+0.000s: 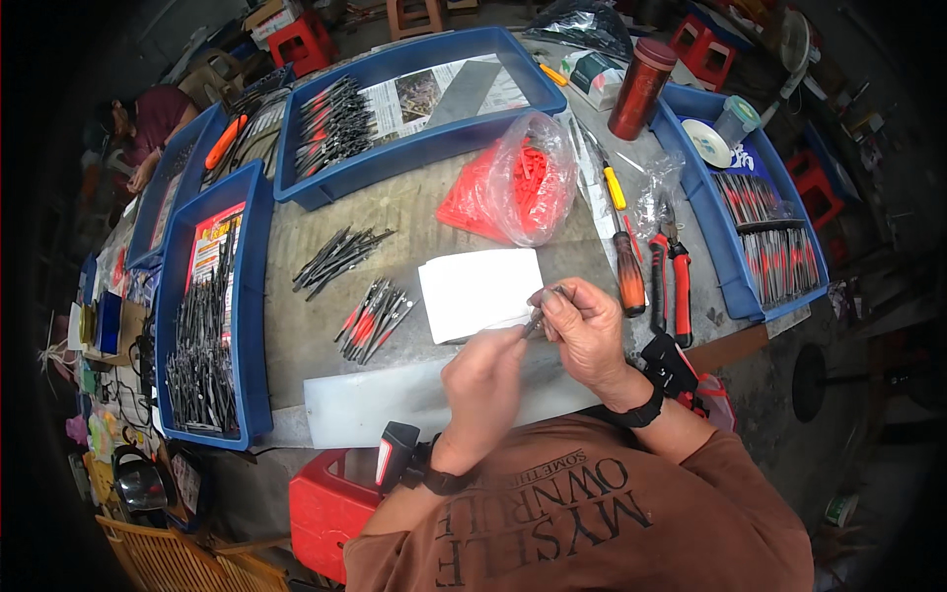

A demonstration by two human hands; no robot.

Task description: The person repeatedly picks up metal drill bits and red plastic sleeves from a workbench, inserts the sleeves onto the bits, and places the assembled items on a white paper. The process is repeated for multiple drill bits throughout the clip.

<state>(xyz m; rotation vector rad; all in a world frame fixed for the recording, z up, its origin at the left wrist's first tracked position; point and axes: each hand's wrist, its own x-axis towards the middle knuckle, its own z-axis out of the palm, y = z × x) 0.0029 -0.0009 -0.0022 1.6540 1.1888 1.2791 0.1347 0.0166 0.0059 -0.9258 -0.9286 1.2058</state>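
My left hand and my right hand meet over the near right corner of a white pad. Between their closed fingertips is a small, thin dark piece, mostly hidden, so its kind does not show. Left of the pad lies a loose pile of thin black and red sticks. Beyond that is a pile of plain black sticks. A clear plastic bag full of small red parts stands open behind the pad.
Blue trays holding similar sticks stand at the left, far side and right. Right of my hands lie red-handled pliers, an orange-and-black screwdriver and a yellow-handled tool. A red flask stands behind. Another person sits far left.
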